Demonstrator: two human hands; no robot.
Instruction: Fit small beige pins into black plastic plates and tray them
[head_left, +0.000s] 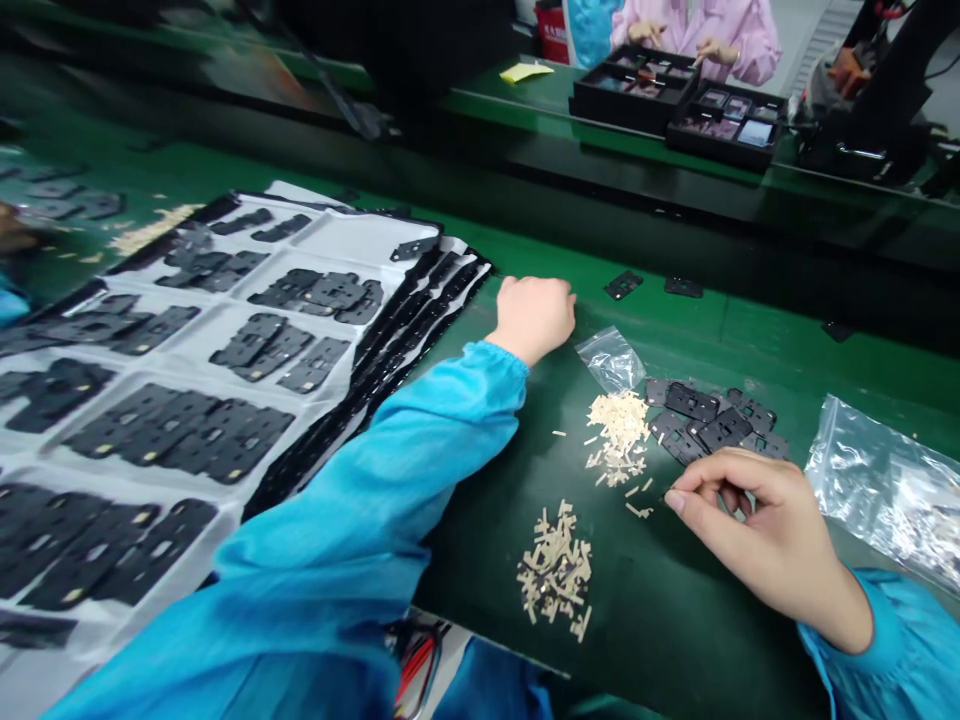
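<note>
My left hand is closed and rests near the back of the green bench, right of the tray stack; its fingertips are hidden. My right hand pinches thumb and forefinger together, and anything between them is too small to make out. Just left of the pinch lie scattered beige strips, by a pale pile of small strips. Nearer me is a second pile of tan strips. Behind my right hand are overlapping flat black plates with cut-outs.
Stacked white-lined trays with black plates in compartments fill the left. A small clear bag lies behind the pale pile, a larger clear bag at right. Loose black plates lie farther back. Across the bench, a person in pink works over black boxes.
</note>
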